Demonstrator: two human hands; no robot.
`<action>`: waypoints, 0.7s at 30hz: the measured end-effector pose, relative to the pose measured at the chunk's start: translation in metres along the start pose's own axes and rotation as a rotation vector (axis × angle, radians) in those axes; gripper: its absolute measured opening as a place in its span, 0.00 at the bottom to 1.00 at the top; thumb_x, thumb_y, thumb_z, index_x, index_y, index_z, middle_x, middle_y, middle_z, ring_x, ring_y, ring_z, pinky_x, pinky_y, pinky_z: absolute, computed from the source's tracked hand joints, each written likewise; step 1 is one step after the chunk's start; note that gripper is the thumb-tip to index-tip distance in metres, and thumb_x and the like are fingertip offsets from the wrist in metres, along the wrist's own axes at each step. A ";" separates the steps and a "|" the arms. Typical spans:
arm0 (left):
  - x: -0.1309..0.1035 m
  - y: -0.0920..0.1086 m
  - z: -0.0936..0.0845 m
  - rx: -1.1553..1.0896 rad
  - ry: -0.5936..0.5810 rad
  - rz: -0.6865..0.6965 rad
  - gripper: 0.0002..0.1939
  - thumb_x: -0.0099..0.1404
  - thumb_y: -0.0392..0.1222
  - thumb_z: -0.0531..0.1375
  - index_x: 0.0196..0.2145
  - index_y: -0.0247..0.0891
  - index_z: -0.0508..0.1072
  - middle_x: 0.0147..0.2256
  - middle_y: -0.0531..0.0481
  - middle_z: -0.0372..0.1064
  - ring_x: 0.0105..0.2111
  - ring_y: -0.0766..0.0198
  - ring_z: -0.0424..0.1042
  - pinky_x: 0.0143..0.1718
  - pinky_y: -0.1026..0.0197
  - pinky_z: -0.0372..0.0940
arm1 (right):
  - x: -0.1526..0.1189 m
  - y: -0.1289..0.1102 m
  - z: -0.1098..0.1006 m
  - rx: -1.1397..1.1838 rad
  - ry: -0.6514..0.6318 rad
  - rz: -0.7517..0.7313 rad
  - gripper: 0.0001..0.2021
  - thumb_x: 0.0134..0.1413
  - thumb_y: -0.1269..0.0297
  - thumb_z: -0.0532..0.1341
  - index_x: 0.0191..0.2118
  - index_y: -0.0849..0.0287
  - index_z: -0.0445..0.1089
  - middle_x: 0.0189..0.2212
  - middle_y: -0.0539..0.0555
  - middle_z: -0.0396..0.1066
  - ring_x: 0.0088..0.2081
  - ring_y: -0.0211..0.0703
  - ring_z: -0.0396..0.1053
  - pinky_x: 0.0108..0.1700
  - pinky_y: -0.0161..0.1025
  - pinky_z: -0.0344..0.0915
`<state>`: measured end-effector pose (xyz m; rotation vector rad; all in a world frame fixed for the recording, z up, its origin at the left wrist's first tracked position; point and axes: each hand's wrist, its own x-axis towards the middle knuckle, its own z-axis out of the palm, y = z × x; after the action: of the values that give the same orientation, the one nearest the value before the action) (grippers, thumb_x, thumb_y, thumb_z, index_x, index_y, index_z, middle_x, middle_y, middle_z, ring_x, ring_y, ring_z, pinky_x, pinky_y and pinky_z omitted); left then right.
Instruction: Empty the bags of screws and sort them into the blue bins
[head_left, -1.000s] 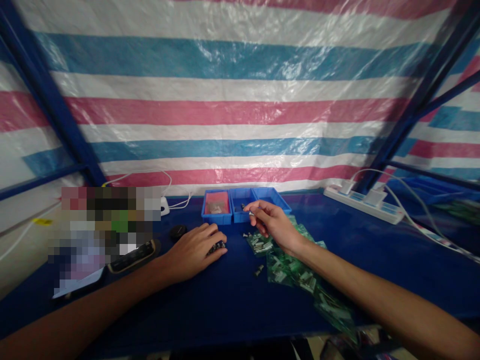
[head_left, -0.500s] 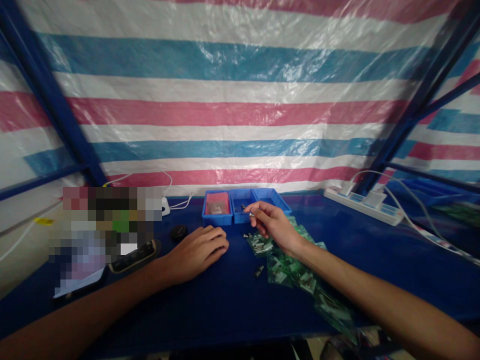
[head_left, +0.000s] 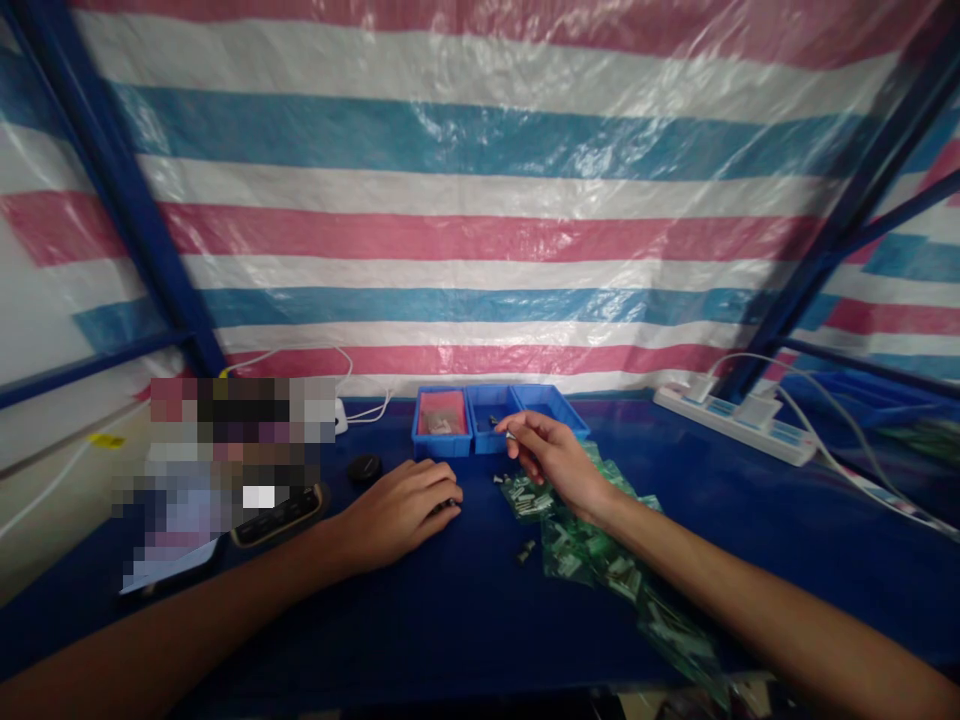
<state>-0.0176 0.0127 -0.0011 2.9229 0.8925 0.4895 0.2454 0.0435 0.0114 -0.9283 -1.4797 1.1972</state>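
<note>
My right hand [head_left: 551, 455] pinches a small metal piece [head_left: 511, 435] between thumb and forefinger, in front of the blue bins. Low on the blue table, my left hand [head_left: 412, 503] has bent fingers over something small and dark, mostly hidden. Under and beside my right wrist lie green-tinted plastic bags [head_left: 574, 545] with metal parts inside. Several loose small parts rest left of the bags, among them a dark metal fitting [head_left: 526, 551]. The left blue bin [head_left: 442, 445] holds a pink-lined bag of parts; a few small pieces lie in the middle bin [head_left: 491, 440].
A white power strip [head_left: 735, 425] with plugs and cables lies at the right back. To the left are a round black object [head_left: 364, 467], a dark remote-like device [head_left: 277, 516] and a phone-like slab [head_left: 172, 568]. Blue frame posts flank the striped sheet [head_left: 480, 235].
The whole view has shifted slightly, so things appear a little lower and further right. A dark bit now shows between my left fingers. My right hand keeps its pinch.
</note>
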 end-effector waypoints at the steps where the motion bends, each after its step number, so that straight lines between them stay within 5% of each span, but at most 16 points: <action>1: 0.000 0.000 0.000 0.001 0.004 0.000 0.09 0.80 0.42 0.56 0.48 0.41 0.75 0.48 0.49 0.73 0.47 0.58 0.72 0.52 0.56 0.61 | 0.000 -0.001 0.000 -0.001 0.004 -0.007 0.17 0.64 0.48 0.66 0.44 0.58 0.75 0.28 0.46 0.69 0.18 0.30 0.55 0.17 0.30 0.50; 14: -0.003 -0.003 0.003 0.013 0.023 0.049 0.10 0.80 0.42 0.56 0.54 0.43 0.75 0.52 0.50 0.74 0.51 0.59 0.72 0.54 0.56 0.60 | 0.001 0.000 -0.002 -0.029 0.046 -0.029 0.18 0.60 0.48 0.68 0.45 0.58 0.74 0.27 0.46 0.68 0.18 0.30 0.55 0.18 0.32 0.51; 18: -0.003 -0.003 0.003 0.003 0.024 0.054 0.10 0.80 0.42 0.57 0.53 0.43 0.75 0.52 0.51 0.73 0.50 0.59 0.71 0.53 0.56 0.60 | 0.001 -0.003 -0.001 -0.050 0.058 -0.072 0.18 0.60 0.49 0.68 0.48 0.57 0.75 0.37 0.51 0.73 0.20 0.30 0.59 0.19 0.32 0.53; 21: -0.003 -0.004 0.004 0.003 0.020 0.055 0.09 0.80 0.42 0.57 0.53 0.43 0.74 0.52 0.51 0.73 0.51 0.59 0.71 0.53 0.56 0.60 | 0.001 -0.005 -0.002 -0.074 0.066 -0.078 0.17 0.61 0.49 0.68 0.47 0.56 0.75 0.29 0.48 0.70 0.20 0.33 0.59 0.19 0.33 0.54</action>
<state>-0.0209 0.0148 -0.0059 2.9576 0.8180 0.5212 0.2468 0.0438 0.0170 -0.9420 -1.5022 1.0520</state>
